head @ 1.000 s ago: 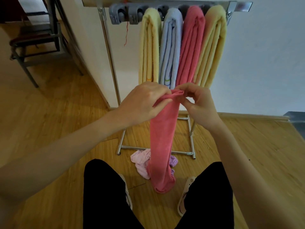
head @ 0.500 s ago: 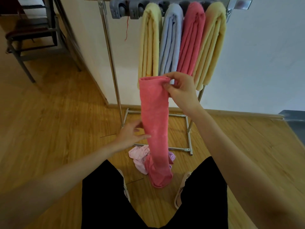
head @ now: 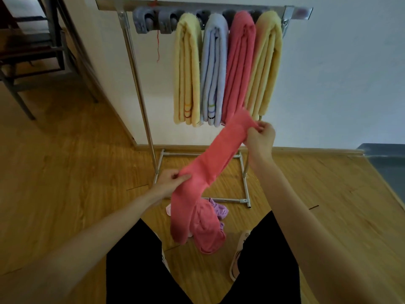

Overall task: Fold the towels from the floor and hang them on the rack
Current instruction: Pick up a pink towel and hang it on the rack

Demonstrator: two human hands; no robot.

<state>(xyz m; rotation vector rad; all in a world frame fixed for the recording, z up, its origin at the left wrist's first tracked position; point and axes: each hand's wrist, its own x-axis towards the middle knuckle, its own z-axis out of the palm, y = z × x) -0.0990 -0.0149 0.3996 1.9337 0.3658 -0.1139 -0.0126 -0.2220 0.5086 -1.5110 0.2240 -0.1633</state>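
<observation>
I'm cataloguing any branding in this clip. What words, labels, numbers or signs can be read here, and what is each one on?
None: no readable text anywhere.
Rack: no label that can be made out.
Yellow towel and blue towel: coloured stripes near the hem, no lettering.
Pink towel in both hands: plain.

Single head-worn wide-angle view, looking forward and down, close over hands, towel rack (head: 140, 84) near ahead

Dim, even indoor light; soft focus, wide-angle bending at edges.
</observation>
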